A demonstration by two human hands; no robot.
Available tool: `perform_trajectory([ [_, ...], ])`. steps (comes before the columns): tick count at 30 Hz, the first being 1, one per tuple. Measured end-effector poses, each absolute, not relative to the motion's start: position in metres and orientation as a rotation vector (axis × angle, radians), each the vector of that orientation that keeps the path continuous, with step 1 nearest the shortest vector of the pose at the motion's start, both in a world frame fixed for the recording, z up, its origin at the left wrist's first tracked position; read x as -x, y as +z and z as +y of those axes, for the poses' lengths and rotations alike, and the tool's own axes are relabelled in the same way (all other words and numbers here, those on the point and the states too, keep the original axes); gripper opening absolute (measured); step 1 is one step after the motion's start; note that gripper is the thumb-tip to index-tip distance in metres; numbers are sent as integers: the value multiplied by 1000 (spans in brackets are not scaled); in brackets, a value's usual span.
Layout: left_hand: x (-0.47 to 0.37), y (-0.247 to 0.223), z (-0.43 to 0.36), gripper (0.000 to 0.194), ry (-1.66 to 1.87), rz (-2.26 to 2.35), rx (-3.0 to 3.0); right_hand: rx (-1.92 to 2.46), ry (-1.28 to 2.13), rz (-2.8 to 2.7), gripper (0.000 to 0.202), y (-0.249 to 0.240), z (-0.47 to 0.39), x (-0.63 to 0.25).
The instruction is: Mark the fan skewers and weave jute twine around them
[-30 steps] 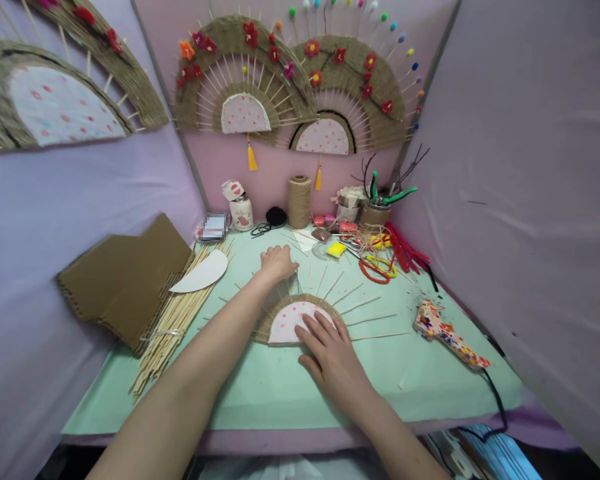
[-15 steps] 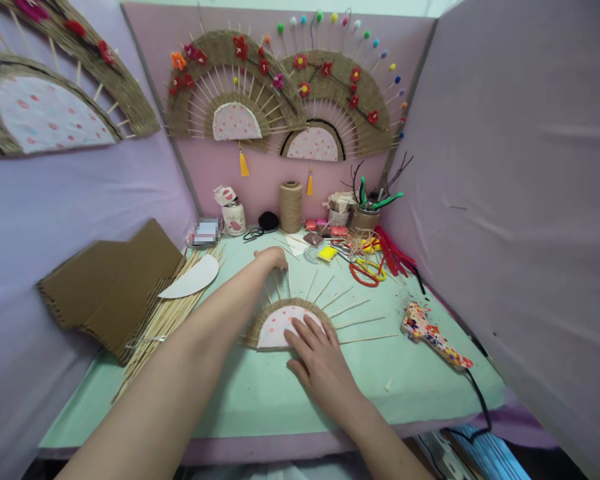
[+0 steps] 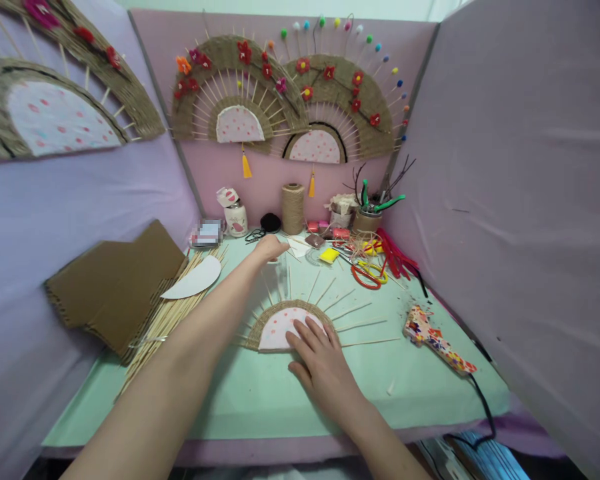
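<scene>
A half-round fan [image 3: 277, 327] with a pink-dotted white centre and a twine-wrapped rim lies on the table. Thin bamboo sticks [image 3: 355, 309] spread out from its rim. My right hand [image 3: 320, 357] rests on the fan's right part, fingers stretched and slightly apart. Beyond the fan, my left hand [image 3: 271, 248] reaches over the tops of the sticks with curled fingers. What is between those fingers is hidden; a faint blurred, see-through shape shows just below them. A white paper piece [image 3: 299, 248] with a few thin sticks lies close to this hand.
Cardboard [image 3: 115, 287], a bundle of bamboo sticks [image 3: 150, 337] and a white paper shape [image 3: 195, 279] lie left. At the back stand a twine spool [image 3: 293, 210] and a jar [image 3: 237, 219]. Scissors [image 3: 366, 277] and a floral-patterned glue gun [image 3: 437, 340] with a cord are right.
My left hand has moved a little farther back, away from the stick tops. My right hand stays on the fan. The whole view has shifted slightly.
</scene>
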State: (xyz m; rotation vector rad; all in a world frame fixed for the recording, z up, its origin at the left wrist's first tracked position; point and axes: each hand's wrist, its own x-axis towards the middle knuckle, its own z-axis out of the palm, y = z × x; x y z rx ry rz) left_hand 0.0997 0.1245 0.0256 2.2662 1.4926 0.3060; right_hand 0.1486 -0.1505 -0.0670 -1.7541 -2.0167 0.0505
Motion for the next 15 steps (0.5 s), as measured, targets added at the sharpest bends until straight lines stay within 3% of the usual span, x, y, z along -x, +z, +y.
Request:
perform_trajectory([
  [7,-86,49,95,39,655,1385,-2211,1631,116,-1596,39,-48,-139,-159],
  [12,-78,41,61,38,884,1260,-2051,1527,503,-1199,41,-28,-106,-162],
  [15,-76,30,44,47,924,1223,-1893,1430,745,-1091,27,-29,-91,-157],
])
